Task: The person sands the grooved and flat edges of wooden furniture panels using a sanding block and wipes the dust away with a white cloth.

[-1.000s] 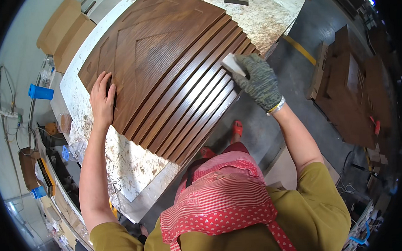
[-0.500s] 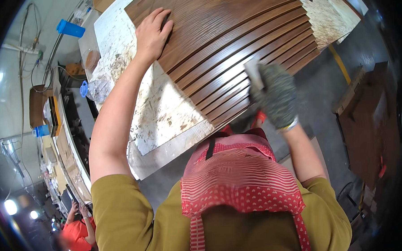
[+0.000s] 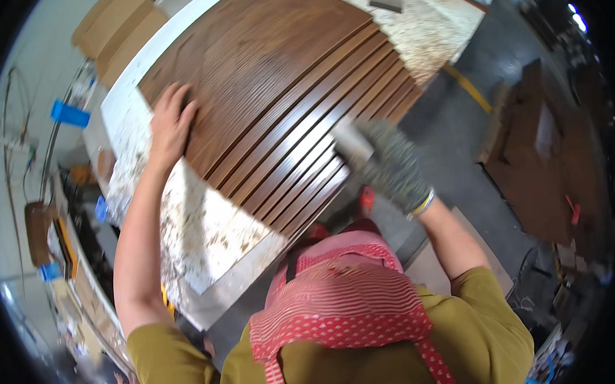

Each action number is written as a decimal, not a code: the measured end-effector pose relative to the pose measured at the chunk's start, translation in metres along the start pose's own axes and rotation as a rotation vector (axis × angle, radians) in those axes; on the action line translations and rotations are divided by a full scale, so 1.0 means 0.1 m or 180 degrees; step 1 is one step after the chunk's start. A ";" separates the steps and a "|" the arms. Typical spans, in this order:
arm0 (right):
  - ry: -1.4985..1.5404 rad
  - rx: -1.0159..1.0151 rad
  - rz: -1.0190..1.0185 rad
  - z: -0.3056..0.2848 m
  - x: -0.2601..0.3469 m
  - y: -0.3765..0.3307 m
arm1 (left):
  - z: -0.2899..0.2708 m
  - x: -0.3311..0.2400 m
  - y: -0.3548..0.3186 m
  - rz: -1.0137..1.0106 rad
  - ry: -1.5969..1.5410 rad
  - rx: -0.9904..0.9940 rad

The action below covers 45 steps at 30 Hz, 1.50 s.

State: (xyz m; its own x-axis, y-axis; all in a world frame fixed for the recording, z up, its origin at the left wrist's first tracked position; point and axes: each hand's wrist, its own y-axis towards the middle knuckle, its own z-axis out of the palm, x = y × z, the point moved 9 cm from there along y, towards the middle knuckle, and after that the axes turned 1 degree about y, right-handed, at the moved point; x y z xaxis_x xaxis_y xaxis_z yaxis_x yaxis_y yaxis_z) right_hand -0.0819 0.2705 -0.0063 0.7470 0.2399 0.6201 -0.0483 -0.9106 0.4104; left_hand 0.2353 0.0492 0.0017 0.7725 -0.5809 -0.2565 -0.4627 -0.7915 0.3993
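A dark brown wooden panel (image 3: pixel 247 57) lies on the worktable, smooth at its far part and cut into several parallel slats on the near side. My bare left hand (image 3: pixel 171 126) rests on the panel's left edge, fingers stretched out and thumb apart. On my right hand (image 3: pixel 392 164) is a mottled grey-green knit glove. Its fingers are closed round a pale grey sanding block (image 3: pixel 353 143), blurred by motion, over the near right slats. Some of the block is hidden by the glove.
White, brown-stained sheeting (image 3: pixel 207 241) covers the table around the panel. Another grey block (image 3: pixel 385 1) lies beyond the panel. Left stand a blue cup (image 3: pixel 70 114) and an open cardboard box (image 3: pixel 119 35). Brown boards (image 3: pixel 529 162) stand on the right.
My view has turned, so the panel and my left hand appear further left and lower. The right hand with the sanding block has shifted left in the picture, still over the near slats.
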 end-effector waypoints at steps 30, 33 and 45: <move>-0.1092 -0.0365 -0.0380 0.29 -0.11 0.31 | 0.09 0.21 -0.09 -0.0191 0.0334 -0.0041; -0.0587 -0.0196 -0.0829 0.67 0.74 0.05 | 0.10 0.21 -0.11 -0.0299 0.0326 -0.0053; 0.0318 0.0488 -0.0471 0.43 0.55 0.10 | 0.03 0.14 -0.09 -0.0137 0.0359 -0.0087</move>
State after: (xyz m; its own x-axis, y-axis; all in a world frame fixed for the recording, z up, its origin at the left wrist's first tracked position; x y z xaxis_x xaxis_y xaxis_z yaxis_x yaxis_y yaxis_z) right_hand -0.0122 0.2602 0.0031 0.6688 0.3997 0.6269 0.1639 -0.9017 0.4001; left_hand 0.2488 0.0472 -0.0085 0.8361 -0.5204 -0.1739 -0.4173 -0.8089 0.4142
